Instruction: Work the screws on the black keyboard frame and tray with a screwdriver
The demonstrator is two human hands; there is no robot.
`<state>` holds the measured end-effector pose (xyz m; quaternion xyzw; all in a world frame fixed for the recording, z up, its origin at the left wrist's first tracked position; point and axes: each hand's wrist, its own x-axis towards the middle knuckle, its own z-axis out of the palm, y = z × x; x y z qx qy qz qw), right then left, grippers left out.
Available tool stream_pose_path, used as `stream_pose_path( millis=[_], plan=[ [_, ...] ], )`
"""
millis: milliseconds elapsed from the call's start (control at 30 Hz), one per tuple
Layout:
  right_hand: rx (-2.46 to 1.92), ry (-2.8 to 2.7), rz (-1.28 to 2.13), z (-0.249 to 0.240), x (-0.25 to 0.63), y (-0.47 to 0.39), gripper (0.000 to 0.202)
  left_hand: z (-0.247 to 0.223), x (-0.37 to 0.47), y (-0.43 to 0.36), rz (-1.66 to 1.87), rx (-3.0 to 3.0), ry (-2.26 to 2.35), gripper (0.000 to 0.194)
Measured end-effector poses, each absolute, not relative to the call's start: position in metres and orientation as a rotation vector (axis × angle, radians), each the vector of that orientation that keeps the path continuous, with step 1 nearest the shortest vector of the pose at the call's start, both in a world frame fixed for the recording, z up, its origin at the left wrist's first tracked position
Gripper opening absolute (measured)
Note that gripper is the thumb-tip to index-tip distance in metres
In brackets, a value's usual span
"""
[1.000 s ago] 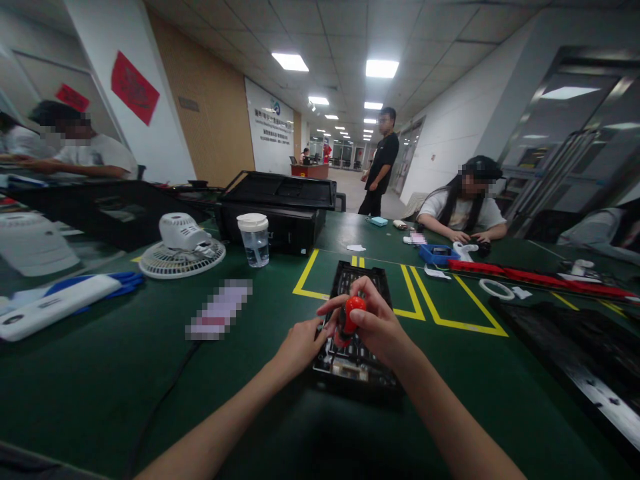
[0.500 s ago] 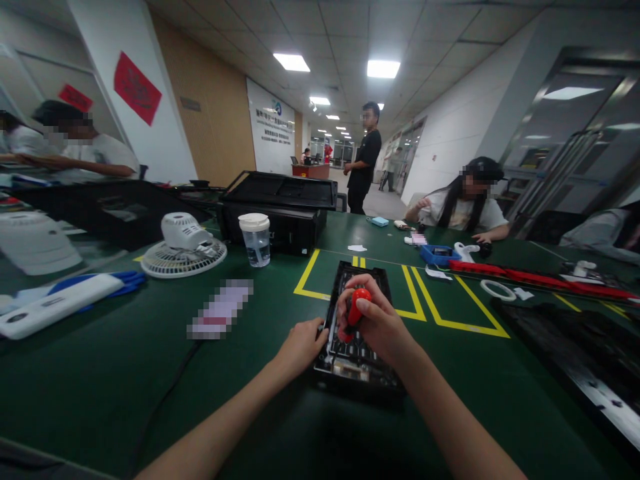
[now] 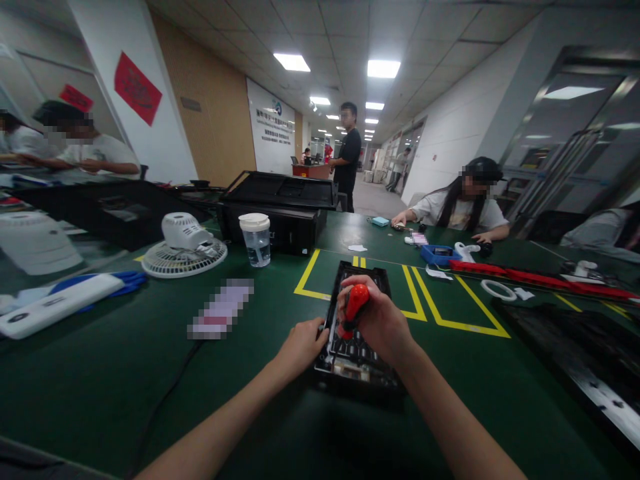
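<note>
A black open-topped casing (image 3: 345,385) with metal and printed parts inside lies on the green table in front of me. My left hand (image 3: 301,347) grips its left edge, thumb on the rim and the other fingers partly out of sight. My right hand (image 3: 383,320) is wrapped round a red-handled screwdriver (image 3: 358,298), held over the middle of the casing with its handle up. The tool's tip is hidden under the hand, so whether it touches a screw cannot be seen.
Left stand an upturned white fan (image 3: 184,252), a lidded cup (image 3: 256,243) and a blurred flat object (image 3: 221,309) beside a cable. A large black case (image 3: 270,220) stands behind. Right are a blue tray (image 3: 440,255), a white ring (image 3: 497,290) and black panels (image 3: 575,347). Co-workers sit around the table.
My right hand has turned on the red handle, its thumb swinging down off the top. My left hand and the casing stay put. A standing person shifted left; a seated co-worker's hand reached onto the table.
</note>
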<state>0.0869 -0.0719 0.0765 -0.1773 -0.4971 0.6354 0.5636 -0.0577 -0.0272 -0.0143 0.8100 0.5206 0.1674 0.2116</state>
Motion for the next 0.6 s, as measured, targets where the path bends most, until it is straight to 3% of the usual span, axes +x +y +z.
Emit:
stream_pose_path(
  millis=[600],
  plan=[
    [-0.416, -1.218, 1.465, 0.0796, 0.0858, -0.0724, 0.016, -0.0185, -0.0595, -0.0251, 0.507, 2.264, 1.414, 0.031]
  ],
)
